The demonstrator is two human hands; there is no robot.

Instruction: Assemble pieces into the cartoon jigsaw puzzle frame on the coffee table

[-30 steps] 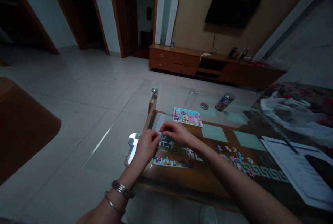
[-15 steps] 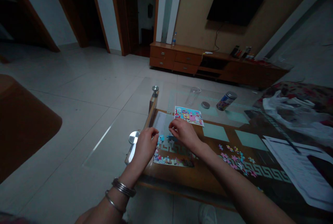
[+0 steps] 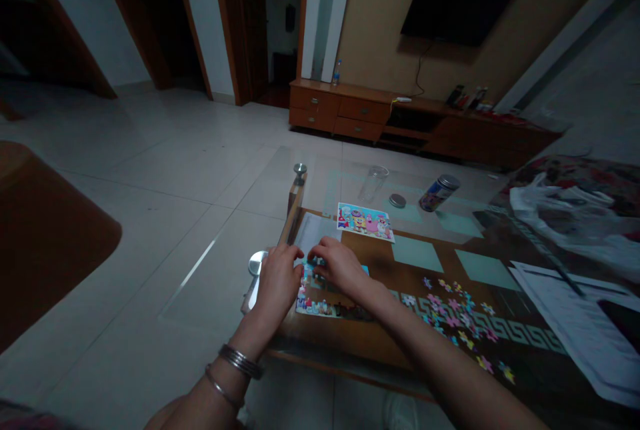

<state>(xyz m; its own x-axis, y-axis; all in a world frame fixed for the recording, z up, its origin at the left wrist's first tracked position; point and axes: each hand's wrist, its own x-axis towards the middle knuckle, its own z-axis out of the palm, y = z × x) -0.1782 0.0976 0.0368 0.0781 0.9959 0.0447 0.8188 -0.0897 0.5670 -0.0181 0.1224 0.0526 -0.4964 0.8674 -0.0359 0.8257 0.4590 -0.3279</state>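
A partly built jigsaw puzzle (image 3: 334, 300) with a colourful border lies on the table near its left edge. My left hand (image 3: 280, 283) rests at the puzzle's left end, fingers curled over the edge. My right hand (image 3: 334, 269) is bent down on the top of the puzzle, and its fingertips hide whatever is under them. A cartoon picture card (image 3: 365, 222) lies just beyond both hands. Loose pastel jigsaw pieces (image 3: 453, 313) are scattered to the right of my right forearm. A white sheet (image 3: 314, 233) lies under the far side of the puzzle.
The glass-topped table (image 3: 340, 340) has a wooden panel below the glass and metal studs at its corner. On it stand a clear plastic cup (image 3: 373, 183), a tin can (image 3: 434, 193) and a round lid (image 3: 397, 201). Papers with a pen (image 3: 565, 310) and a plastic bag (image 3: 565, 207) lie to the right.
My right hand has moved down and left, closer to my left hand, onto the puzzle. The whole view has shifted slightly, bringing more loose pieces into sight at the lower right.
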